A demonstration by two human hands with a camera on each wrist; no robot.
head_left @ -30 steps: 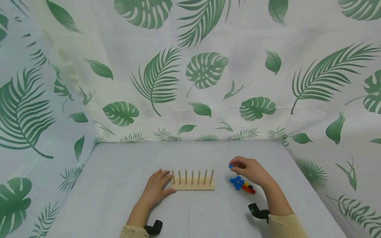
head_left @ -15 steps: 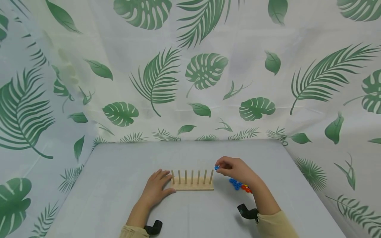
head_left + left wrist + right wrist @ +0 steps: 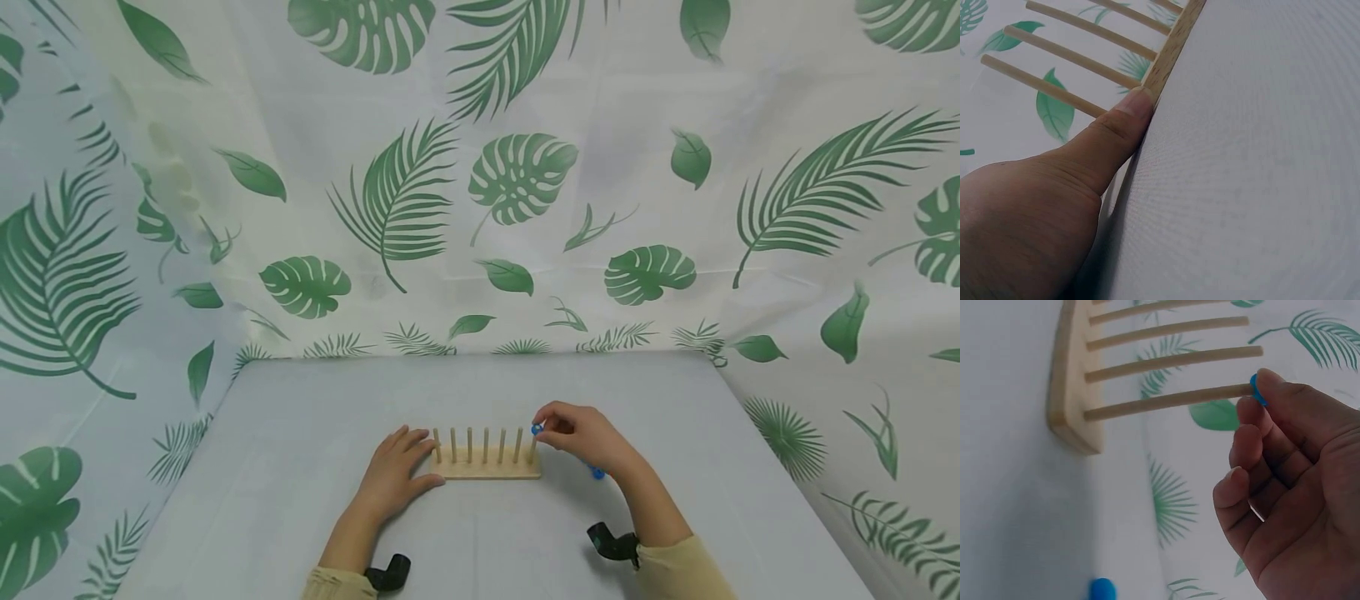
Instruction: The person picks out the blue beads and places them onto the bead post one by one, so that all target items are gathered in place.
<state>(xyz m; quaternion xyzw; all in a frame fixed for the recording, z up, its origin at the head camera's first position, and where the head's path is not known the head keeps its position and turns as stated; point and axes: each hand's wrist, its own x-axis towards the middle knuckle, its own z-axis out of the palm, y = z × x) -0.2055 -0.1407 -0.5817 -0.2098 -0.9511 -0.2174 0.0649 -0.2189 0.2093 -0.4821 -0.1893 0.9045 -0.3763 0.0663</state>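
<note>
moved left since half a second earlier, the right hand pinched a blue ring at the tip of the rightmost peg. the left hand lay with fingers extended, its thumb against the wooden rack on the bench. another blue ring sat right of the rack.
</note>
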